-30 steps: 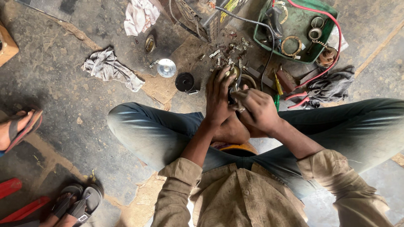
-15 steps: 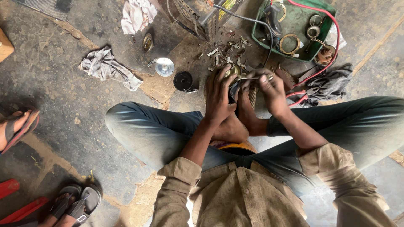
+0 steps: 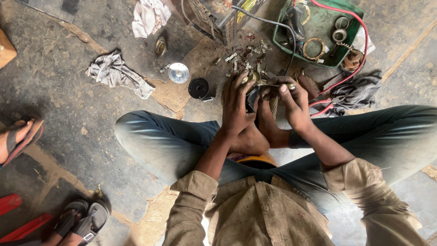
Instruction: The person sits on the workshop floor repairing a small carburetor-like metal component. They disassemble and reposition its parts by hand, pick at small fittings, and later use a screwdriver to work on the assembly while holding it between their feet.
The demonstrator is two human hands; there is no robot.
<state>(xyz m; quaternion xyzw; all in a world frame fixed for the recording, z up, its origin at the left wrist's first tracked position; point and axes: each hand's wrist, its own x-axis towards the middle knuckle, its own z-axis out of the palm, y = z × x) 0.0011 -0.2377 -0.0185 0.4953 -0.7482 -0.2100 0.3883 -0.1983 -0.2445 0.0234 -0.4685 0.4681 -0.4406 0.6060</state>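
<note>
Metal, small and dark: the part point(image 3: 253, 94) sits between both hands, held low over the crossed legs and just above the floor point(image 3: 68, 118). Left hand point(image 3: 237, 105) is wrapped round its near side, fingers curled up over the top. Right hand point(image 3: 291, 101) pinches a thin brass-tipped tool point(image 3: 281, 85) laid across the part's top edge; thumb and forefinger closed on it.

Handling, my read: rigid, dense for its size, probably greasy, so slippery. Best grip is round the body with the palm as the left hand has it, not by the edges. Not fragile, but loose bits could drop out.

Around it: scatter of small metal pieces point(image 3: 246, 54) just beyond the hands, black round cap point(image 3: 198, 87) and shiny disc point(image 3: 178, 73) to the left, grey rag point(image 3: 114, 73) further left, green tray point(image 3: 318, 32) with rings and red wire top right, dark cloth point(image 3: 357, 91) beside the right hand.

Hard to make out: the part's shape, mostly covered by fingers. Tool tip contact point hidden. Other people's sandalled feet point(image 3: 18, 136) cut off at left edge.
</note>
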